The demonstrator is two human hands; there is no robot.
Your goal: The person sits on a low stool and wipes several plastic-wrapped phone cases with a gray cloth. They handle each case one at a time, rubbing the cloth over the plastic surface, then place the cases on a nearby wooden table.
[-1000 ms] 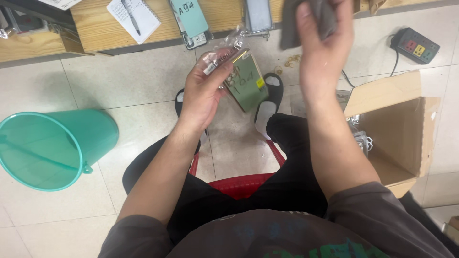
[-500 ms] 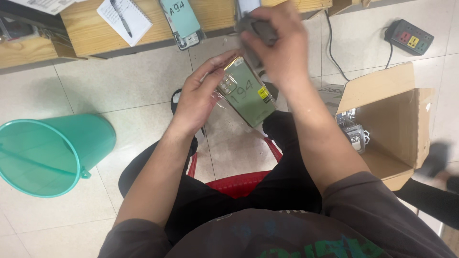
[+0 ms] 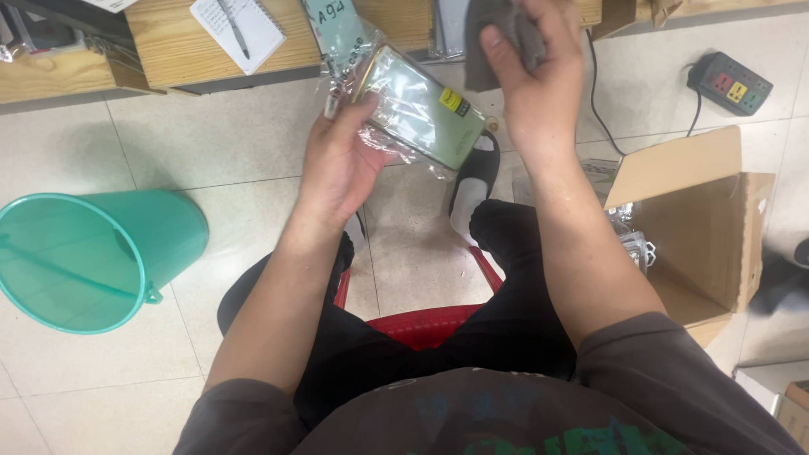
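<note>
above tiled floor, left hand (image 3: 341, 164) fingers clamped on bagged green case (image 3: 419, 108), right hand (image 3: 531, 72) gripping grey cloth (image 3: 497, 34), teal bucket (image 3: 93, 257), cardboard box (image 3: 699, 223) beside

Seen from the single camera on my head, tilted steeply down past my chest and lap to the tiled floor (image 3: 253, 160): my left hand (image 3: 337, 164) and right hand (image 3: 535, 80) sit close in the upper centre, a wooden bench edge (image 3: 160, 42) runs along the top, a green bucket (image 3: 93, 257) left, a cardboard box (image 3: 699, 219) right
</note>
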